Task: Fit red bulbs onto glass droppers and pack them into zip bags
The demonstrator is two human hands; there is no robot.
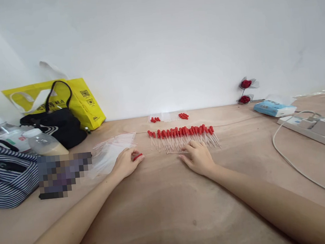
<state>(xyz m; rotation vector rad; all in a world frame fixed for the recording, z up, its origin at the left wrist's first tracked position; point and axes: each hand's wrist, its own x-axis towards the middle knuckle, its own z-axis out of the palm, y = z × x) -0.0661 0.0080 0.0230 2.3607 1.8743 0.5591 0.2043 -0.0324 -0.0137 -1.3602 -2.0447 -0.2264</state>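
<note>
My left hand is closed on a red rubber bulb, held between thumb and fingers just above the table. In my right hand a thin clear dropper tube is pinched, its free end pointing left towards the other hand. The bulb and the tube are apart. Behind my right hand lies a row of droppers with red bulbs at the far end and clear tubes towards me. Farther back, loose red bulbs and a clear plastic bag lie near the wall.
Clear zip bags lie beside my left hand. At the left stand a striped pouch, bottles, a black bag and a yellow bag. To the right are a tissue pack, a power strip and its cable.
</note>
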